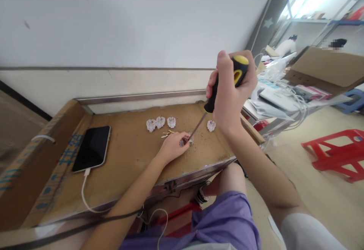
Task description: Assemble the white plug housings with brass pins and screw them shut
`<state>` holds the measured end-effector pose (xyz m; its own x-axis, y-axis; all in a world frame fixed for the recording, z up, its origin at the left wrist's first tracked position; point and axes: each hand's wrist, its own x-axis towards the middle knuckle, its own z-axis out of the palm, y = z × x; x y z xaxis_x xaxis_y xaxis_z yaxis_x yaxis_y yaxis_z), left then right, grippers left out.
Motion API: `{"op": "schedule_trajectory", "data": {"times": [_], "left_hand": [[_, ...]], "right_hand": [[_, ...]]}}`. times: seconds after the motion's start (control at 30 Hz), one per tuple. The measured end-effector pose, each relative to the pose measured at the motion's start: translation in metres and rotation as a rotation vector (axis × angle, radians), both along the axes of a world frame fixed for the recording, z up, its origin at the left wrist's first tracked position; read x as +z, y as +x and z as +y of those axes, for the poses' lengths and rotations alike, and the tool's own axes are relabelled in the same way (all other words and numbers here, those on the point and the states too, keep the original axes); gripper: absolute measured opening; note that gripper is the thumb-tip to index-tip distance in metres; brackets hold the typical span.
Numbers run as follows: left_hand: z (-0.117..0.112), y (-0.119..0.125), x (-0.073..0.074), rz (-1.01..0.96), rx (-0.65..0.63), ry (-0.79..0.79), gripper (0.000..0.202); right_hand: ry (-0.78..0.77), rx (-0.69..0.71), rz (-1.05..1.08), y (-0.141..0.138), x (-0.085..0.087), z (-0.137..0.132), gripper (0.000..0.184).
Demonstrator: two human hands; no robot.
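Observation:
My right hand (231, 87) is wrapped round the black and yellow handle of a screwdriver (199, 125), held slanting with its tip down at the cardboard surface. The tip meets a small clear plastic plug part (191, 140), which my left hand (174, 146) pinches against the board. My fingers hide much of that part. Several matching clear plug parts with metal pins (171, 121) stand behind my left hand, and a single one (211, 125) is to the right of the shaft. Small brass-coloured pieces (167, 133) lie just behind my left fingers.
On the left, a phone (92, 147) lies with a white cable plugged in. A raised cardboard edge (36, 159) borders that side. At right stand a cluttered table (284, 102) with an open box and a red plastic stool (335, 153). People are in the background.

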<state>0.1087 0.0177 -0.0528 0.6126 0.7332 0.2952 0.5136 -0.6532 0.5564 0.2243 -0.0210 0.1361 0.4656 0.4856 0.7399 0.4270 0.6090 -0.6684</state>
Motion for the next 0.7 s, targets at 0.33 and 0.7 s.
{"op": "schedule_trajectory", "data": {"times": [0.33,0.7], "left_hand": [[0.001,0.0,-0.001,0.013,0.011,0.01,0.009],[0.001,0.001,0.0,-0.039,-0.015,0.015,0.012]], "right_hand": [[0.068,-0.039,0.058,-0.004,-0.004,-0.008,0.021],[-0.018,0.125,-0.11,-0.003,0.007,0.0,0.008]]}}
